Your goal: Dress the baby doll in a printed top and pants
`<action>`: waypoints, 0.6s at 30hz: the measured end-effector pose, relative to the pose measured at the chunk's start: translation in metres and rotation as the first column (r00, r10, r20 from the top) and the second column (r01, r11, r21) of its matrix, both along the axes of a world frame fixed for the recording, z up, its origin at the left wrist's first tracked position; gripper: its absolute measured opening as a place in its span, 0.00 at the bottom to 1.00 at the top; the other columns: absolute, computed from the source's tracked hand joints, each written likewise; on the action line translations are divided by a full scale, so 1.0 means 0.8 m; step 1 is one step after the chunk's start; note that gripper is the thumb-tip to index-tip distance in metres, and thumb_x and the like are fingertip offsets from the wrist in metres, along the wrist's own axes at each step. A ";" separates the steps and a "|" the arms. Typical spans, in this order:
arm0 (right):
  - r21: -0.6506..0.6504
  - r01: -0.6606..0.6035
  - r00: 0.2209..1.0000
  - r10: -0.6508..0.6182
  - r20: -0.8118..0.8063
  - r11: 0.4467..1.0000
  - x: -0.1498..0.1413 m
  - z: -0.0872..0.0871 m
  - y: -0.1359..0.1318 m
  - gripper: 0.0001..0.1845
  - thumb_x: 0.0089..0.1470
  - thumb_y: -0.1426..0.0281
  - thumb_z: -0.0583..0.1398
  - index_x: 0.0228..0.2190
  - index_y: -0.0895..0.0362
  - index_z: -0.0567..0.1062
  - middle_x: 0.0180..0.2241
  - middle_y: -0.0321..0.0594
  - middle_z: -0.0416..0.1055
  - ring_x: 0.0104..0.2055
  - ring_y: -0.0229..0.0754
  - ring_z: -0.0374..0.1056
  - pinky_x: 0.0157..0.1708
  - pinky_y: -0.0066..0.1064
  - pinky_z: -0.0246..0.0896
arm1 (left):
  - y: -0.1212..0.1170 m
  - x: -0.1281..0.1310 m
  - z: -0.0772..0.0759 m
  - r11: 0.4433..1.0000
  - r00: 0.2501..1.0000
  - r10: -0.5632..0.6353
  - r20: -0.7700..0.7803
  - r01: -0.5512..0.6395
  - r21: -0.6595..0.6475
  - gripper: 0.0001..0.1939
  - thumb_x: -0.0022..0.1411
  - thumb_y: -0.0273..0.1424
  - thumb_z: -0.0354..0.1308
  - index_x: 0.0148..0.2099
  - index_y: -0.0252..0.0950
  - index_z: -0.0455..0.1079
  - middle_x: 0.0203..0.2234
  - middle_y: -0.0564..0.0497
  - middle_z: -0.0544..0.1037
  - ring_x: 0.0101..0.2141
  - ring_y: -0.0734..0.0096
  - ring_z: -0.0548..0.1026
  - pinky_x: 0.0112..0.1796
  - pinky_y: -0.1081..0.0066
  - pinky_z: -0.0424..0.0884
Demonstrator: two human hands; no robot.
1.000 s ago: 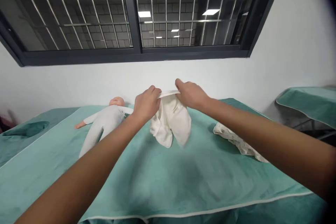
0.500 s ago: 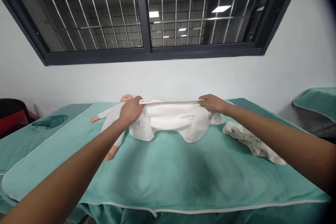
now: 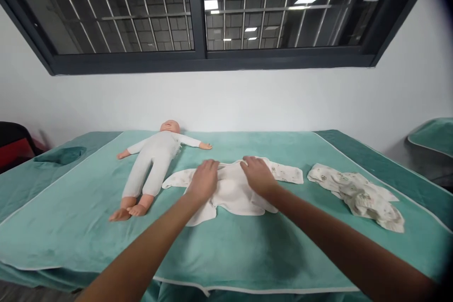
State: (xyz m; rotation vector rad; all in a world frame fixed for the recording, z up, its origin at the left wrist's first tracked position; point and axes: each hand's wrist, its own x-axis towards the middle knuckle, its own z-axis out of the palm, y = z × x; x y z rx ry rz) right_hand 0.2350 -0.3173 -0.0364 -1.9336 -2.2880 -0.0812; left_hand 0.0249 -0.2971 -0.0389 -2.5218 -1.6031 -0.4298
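A white baby shirt (image 3: 231,193) with small prints on its sleeves lies spread on the green bed cover, its sleeves reaching out to both sides. My left hand (image 3: 205,179) is on the left of its neckline, fingers bent over the cloth edge. On the other side of the neckline my right hand (image 3: 258,177) has its fingers closed at the cloth in the same way. Parts of the shirt are hidden under both hands. To the left, a baby doll (image 3: 155,151) in a white body suit lies on its back, arms spread, apart from my hands.
A crumpled printed baby garment (image 3: 361,198) lies at the right. The green cover (image 3: 88,188) has a white-edged border and hangs over the bed's front edge. Behind stands a white wall (image 3: 247,99) below a barred window (image 3: 205,56). A black and red object (image 3: 16,144) is at far left.
The shirt, earlier stretched between my hands above the bed, now lies lower on the cover. My hands have come closer together and nearer to me. The doll is now fully visible.
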 end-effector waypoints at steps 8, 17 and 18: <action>-0.018 0.268 0.960 -0.268 -0.077 0.963 -0.037 -0.065 0.040 0.27 0.64 0.64 0.48 0.57 0.70 0.66 0.60 0.68 0.60 0.64 0.62 0.53 0.60 0.54 0.47 | 0.047 0.041 -0.047 0.955 0.970 0.220 0.106 -0.191 -0.228 0.19 0.65 0.27 0.45 0.56 0.26 0.67 0.57 0.31 0.70 0.59 0.49 0.66 0.59 0.53 0.59; 0.192 0.359 0.933 -0.351 -0.076 0.913 -0.010 -0.072 0.075 0.31 0.59 0.79 0.45 0.63 0.60 0.59 0.59 0.62 0.59 0.62 0.61 0.53 0.54 0.60 0.54 | 0.096 0.073 -0.028 0.930 0.897 0.355 0.263 -0.312 -0.194 0.22 0.67 0.32 0.44 0.59 0.26 0.60 0.58 0.31 0.67 0.61 0.50 0.64 0.57 0.56 0.62; 0.182 0.360 0.933 -0.353 -0.071 0.915 -0.009 -0.071 0.079 0.31 0.59 0.79 0.44 0.63 0.59 0.59 0.59 0.62 0.59 0.62 0.61 0.53 0.53 0.60 0.56 | 0.104 0.079 -0.028 0.924 0.885 0.372 0.279 -0.325 -0.202 0.21 0.67 0.31 0.43 0.59 0.27 0.60 0.57 0.31 0.68 0.60 0.50 0.65 0.56 0.57 0.63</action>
